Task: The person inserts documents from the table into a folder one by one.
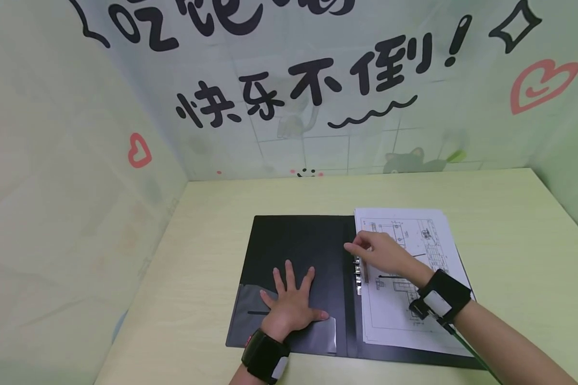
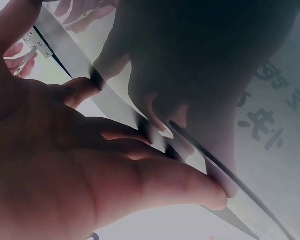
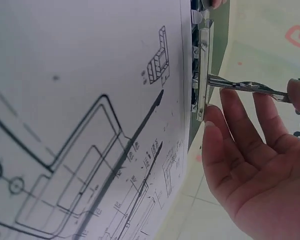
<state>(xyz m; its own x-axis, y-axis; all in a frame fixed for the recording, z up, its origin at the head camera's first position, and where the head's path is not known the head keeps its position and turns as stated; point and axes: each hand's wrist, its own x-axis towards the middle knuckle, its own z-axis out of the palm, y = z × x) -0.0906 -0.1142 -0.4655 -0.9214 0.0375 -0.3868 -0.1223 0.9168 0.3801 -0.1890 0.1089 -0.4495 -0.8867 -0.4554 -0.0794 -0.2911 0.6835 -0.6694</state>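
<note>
A black folder (image 1: pixel 298 240) lies opened flat, with a stack of printed drawing sheets (image 1: pixel 385 329) on its right side. My left hand (image 1: pixel 291 307) rests with spread fingers on the inside of the left cover, partly over its grey pocket (image 1: pixel 313 339). The cover's glossy surface fills much of the left wrist view. Along the sheets' left edge runs a metal clip (image 3: pixel 204 75). Its lever (image 3: pixel 247 86) sticks out, and my right hand (image 1: pixel 385 254) pinches it between thumb and fingers. Part of the clip is hidden beneath that hand in the head view.
A pale wooden table (image 1: pixel 197 267) carries the folder. Light fabric walls (image 1: pixel 279 155) with black lettering and red hearts stand at the back and sides. A green cable (image 1: pixel 467 345) trails from the right wrist band.
</note>
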